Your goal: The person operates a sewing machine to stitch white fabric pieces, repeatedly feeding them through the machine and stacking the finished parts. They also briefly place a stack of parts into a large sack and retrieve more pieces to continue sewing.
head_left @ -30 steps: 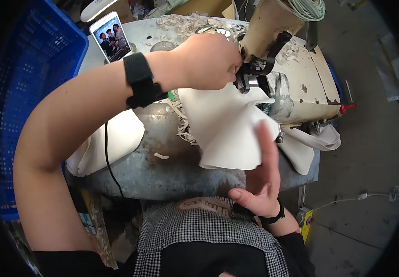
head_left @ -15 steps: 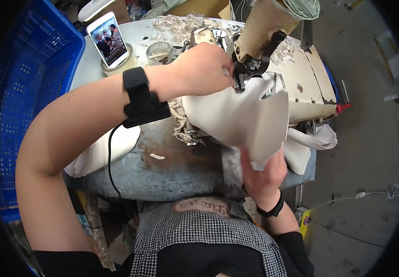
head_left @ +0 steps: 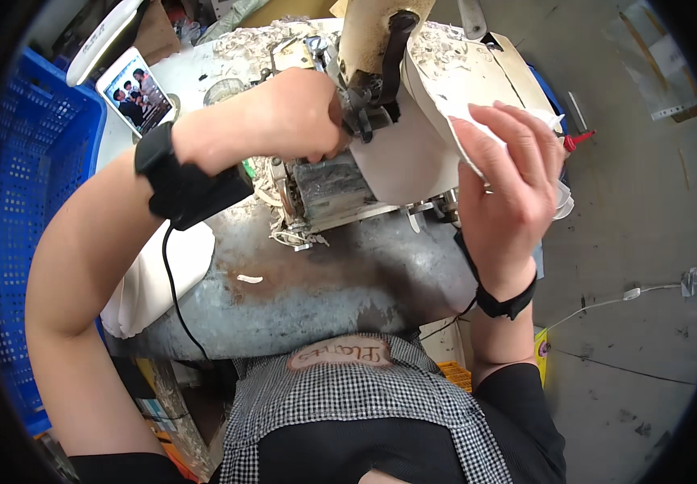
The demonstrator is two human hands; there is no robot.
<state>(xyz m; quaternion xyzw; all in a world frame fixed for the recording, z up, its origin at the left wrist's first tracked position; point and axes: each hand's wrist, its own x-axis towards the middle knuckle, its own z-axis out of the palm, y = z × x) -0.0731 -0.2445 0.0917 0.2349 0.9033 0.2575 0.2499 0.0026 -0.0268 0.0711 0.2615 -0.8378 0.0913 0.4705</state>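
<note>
A white sheet of leather-like material (head_left: 405, 161) lies under the foot of a cream skiving machine (head_left: 376, 48), its right part curling upward. My right hand (head_left: 513, 189) grips the raised edge, fingers over its outer side. My left hand (head_left: 300, 117) is closed beside the machine's foot (head_left: 362, 113), its fingertips at the sheet's left edge. What those fingertips pinch is hidden. Below the left hand sits a dark metal block (head_left: 328, 189) of the machine, with pale shavings (head_left: 292, 239) heaped at its side.
A folded white piece (head_left: 159, 278) lies at the table's left. Behind it, a phone (head_left: 135, 93) leans upright near a blue crate (head_left: 50, 145). A loose scrap (head_left: 249, 279) rests on the worn metal table (head_left: 324, 298). A red-tipped bottle nozzle (head_left: 578, 140) sticks out right.
My right hand has risen from the table's front edge to beside the machine, lifting and turning the sheet's right side. The view has shifted; my left hand stays by the foot.
</note>
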